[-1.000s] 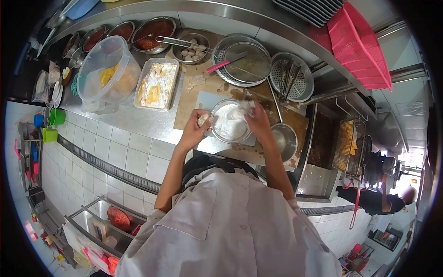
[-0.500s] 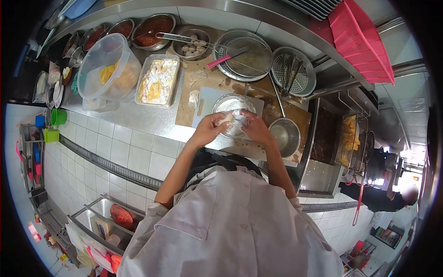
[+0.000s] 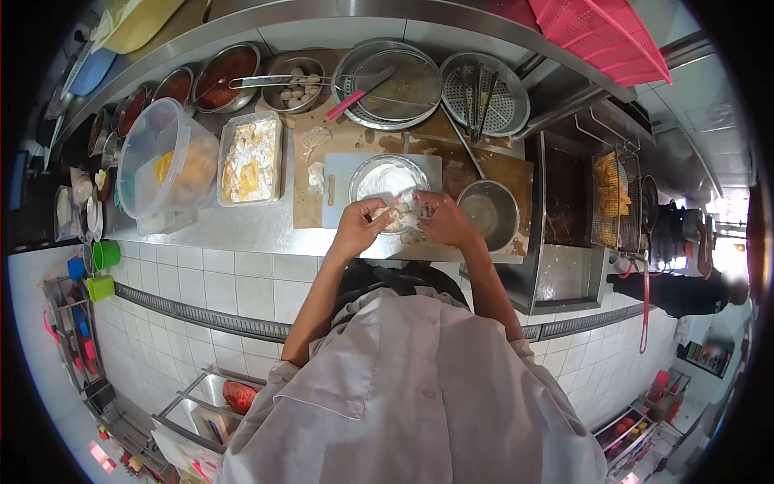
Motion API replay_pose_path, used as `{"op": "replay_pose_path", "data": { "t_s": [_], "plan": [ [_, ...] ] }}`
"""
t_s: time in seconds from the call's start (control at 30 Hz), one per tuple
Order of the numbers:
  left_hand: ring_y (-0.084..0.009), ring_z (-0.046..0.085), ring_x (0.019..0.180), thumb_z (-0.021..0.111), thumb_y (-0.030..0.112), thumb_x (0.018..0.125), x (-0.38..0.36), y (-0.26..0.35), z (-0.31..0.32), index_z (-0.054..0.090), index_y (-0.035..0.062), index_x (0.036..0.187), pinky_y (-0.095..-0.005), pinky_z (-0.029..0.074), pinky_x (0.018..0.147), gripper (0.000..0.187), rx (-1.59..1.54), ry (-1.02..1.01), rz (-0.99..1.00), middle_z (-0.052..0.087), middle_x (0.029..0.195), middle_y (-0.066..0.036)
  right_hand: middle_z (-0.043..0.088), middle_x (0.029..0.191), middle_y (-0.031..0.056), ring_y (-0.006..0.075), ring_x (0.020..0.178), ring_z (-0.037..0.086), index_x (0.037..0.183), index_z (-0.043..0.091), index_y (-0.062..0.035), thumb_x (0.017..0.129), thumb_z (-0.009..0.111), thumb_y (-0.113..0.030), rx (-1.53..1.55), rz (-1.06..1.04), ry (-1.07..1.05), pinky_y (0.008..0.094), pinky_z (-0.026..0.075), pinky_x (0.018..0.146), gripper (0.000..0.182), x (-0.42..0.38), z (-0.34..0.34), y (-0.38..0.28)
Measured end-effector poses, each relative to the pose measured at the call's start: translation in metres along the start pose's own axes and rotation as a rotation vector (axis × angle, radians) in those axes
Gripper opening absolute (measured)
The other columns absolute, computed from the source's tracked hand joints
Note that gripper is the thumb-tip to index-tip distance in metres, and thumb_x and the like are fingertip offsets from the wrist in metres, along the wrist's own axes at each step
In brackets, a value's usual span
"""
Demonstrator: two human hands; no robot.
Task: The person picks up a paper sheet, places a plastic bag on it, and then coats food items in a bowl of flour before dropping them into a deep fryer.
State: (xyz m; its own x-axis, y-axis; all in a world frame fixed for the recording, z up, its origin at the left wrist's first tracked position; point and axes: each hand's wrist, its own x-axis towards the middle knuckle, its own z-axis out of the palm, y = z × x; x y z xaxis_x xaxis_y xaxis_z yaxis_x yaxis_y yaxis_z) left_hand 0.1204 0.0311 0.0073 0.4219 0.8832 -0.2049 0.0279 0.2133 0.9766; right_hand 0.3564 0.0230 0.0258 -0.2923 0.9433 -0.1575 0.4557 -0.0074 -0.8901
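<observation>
A metal bowl of white flour (image 3: 390,174) sits on a pale cutting board (image 3: 337,173). Over its near edge, my left hand (image 3: 363,225) is closed on a pale, flour-coated piece of food (image 3: 398,218); its exact kind does not show. My right hand (image 3: 446,220) has its floury fingers closed on the same piece from the other side. To the left stands a tray of floured, yellowish pieces (image 3: 251,158), with a clear plastic tub (image 3: 172,157) beyond it. An empty-looking steel saucepan (image 3: 487,214) stands close to my right hand.
Behind the board are a bowl of round balls (image 3: 295,84), a sieve over a basin with a pink-handled knife (image 3: 355,98), and a perforated bowl with tongs (image 3: 484,97). Fryer baskets (image 3: 614,198) hang at right. A steel shelf (image 3: 322,16) overhangs the counter. Another person (image 3: 673,292) stands far right.
The view has shifted, so the counter items appear further left and the bowl shows more of its flour. Both my hands stay together on the floured piece, now nearer the bowl's front rim.
</observation>
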Motion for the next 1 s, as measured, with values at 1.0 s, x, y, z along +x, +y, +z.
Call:
{"op": "replay_pose_path", "data": {
  "t_s": [1.0],
  "plan": [
    [-0.0091,0.067,0.098,0.07,0.01,0.102,0.008,0.012,-0.003,0.069,0.0019,0.119,-0.0255,0.057,0.084,0.019,-0.166,0.289,0.12,0.074,0.108,-0.004,0.065,0.136,0.0273,0.0384,0.127,0.063,0.137,0.06,0.0069,0.079,0.077,-0.014,-0.162,-0.076,0.135,0.0408,0.049,0.109,0.064,0.026,0.013,-0.006]
  ]
}}
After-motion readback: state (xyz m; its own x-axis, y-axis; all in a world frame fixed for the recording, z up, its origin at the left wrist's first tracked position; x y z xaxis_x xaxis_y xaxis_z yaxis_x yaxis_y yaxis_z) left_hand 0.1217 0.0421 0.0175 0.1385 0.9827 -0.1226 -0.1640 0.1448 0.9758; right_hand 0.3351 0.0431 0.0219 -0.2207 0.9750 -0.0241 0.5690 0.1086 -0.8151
